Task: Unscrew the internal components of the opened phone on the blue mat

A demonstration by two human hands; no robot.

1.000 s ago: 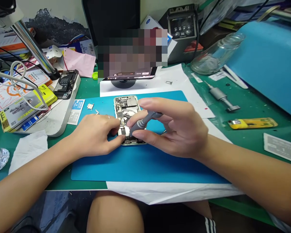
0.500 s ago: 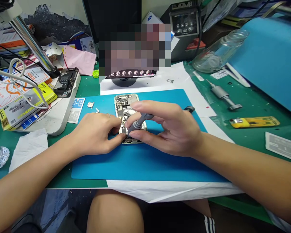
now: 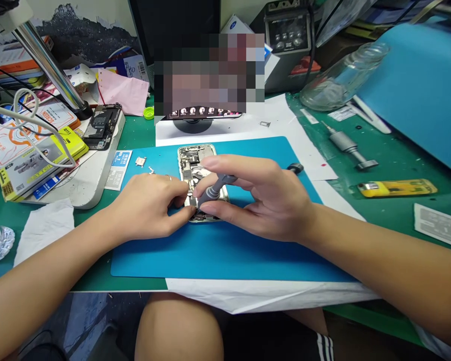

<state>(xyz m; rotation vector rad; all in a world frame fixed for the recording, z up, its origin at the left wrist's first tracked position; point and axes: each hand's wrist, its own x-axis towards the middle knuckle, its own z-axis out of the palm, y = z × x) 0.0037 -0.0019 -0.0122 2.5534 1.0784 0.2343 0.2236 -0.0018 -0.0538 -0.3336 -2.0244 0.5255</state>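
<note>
An opened phone [image 3: 190, 160] with bare inner parts lies upright on the blue mat [image 3: 225, 255]. My right hand [image 3: 263, 198] is closed round a grey screwdriver [image 3: 214, 191], tilted, its lower end over the phone's lower part; the tip is hidden. My left hand [image 3: 158, 205] rests at the phone's lower left edge, thumb and fingers curled inward against it; whether they pinch something there is too small to tell. Two small metal parts, one a bracket [image 3: 140, 161], lie on the mat left of the phone.
At the right are a second screwdriver [image 3: 348, 145], a yellow tool [image 3: 398, 188], a glass jar [image 3: 342, 77] and white tweezers [image 3: 370, 115]. Boxes [image 3: 41, 160] and another phone body [image 3: 102, 125] sit on a white stand at the left. A screen stands behind.
The view has shifted very slightly. Both hands, the screwdriver and the phone hold the same places.
</note>
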